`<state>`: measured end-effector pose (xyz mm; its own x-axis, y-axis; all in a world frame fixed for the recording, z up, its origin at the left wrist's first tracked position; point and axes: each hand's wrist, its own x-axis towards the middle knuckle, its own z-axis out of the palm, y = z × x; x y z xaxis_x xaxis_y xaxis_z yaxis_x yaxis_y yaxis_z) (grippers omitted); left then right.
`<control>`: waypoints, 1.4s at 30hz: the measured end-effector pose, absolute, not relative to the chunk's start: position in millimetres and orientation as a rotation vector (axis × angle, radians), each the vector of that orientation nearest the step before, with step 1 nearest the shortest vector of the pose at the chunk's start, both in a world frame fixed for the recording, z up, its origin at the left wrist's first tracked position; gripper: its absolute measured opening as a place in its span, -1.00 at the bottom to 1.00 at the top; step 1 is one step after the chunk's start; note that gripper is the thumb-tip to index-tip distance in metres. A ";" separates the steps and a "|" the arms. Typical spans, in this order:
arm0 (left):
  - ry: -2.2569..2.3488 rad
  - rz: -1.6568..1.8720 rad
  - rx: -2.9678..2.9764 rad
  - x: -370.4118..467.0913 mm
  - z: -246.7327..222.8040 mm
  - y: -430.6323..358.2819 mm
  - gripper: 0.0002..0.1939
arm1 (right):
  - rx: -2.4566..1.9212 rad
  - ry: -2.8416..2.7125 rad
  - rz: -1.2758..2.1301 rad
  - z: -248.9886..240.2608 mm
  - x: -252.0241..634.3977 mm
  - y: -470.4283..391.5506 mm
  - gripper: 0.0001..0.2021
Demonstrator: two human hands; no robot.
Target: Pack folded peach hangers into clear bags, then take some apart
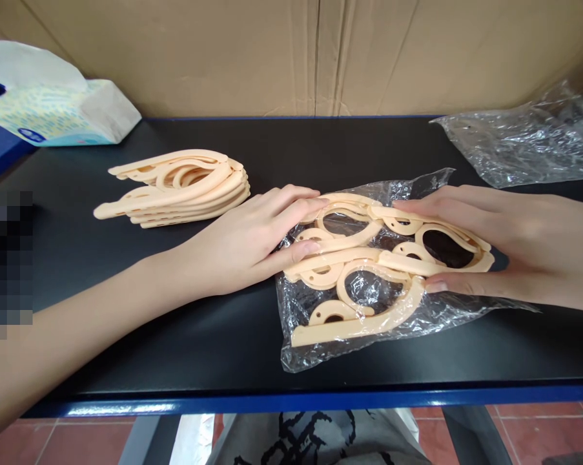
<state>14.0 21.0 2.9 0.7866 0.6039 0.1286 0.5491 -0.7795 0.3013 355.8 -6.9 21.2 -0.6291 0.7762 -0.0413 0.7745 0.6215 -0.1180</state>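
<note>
Several beige plastic pieces with curved arms and round loops, which look like folding hangers, lie folded together at the centre right. Beneath and around them is a clear plastic bag; whether each piece is inside it or on top, I cannot tell. My left hand holds their upper left end, its thumb and fingers on the plastic. At the right end, my right hand grips across a folded hanger, fingertips on the far side and thumb on the near side.
A stack of folded beige hangers sits left of centre on the black tabletop. At the back left stands a tissue pack. Another clear plastic bag lies at the back right. Cardboard walls the rear, and a blue edge runs along the front.
</note>
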 end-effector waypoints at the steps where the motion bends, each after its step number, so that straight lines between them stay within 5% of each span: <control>1: 0.899 0.321 2.730 14.0 2.6 21.1 -0.42 | -1.355 -2.818 0.191 21.0 355.7 -6.7 -0.23; 42: 0.852 0.369 2.768 12.4 -1.9 23.6 -0.44 | -1.258 -2.843 0.027 16.9 359.5 -7.0 -0.21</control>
